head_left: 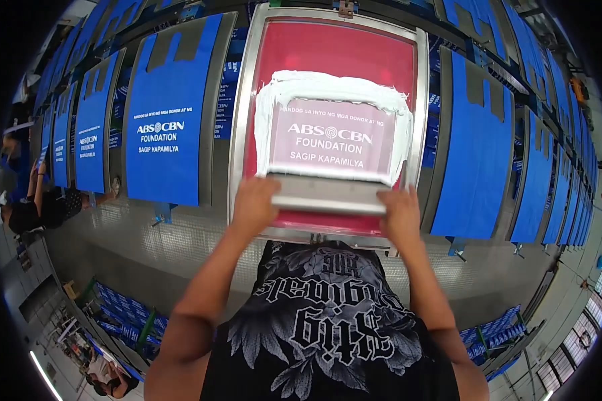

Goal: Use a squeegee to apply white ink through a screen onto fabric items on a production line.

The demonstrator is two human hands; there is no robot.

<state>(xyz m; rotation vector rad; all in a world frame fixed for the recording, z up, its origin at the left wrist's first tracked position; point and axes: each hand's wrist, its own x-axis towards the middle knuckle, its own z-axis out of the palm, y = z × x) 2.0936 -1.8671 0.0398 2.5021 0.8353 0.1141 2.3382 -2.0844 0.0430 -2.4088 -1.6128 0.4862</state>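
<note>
In the centre of the frame, the left hand point(256, 204) and the right hand point(401, 212) are well apart, each one clamped on one end of a wide grey squeegee point(331, 194). The squeegee lies across the lower part of a red screen point(334, 50), which is at the upper centre, inside a pale metal frame point(244, 134). Directly above the squeegee, thick white paste point(264, 120) goes around the left, top and right sides of a paler rectangle point(334, 137) with white printed letters.

At the upper left, a blue sheet point(174, 87) with white print lies on a grey board point(215, 87); smaller ones follow toward the left edge. At the right of the frame, another blue sheet point(475, 167) shows a plain blue surface, with more in a row behind it. The person wears a black shirt point(314, 321) with grey leaves and lettering. At the far left, another person point(40, 210) in dark clothes reaches up with one arm.
</note>
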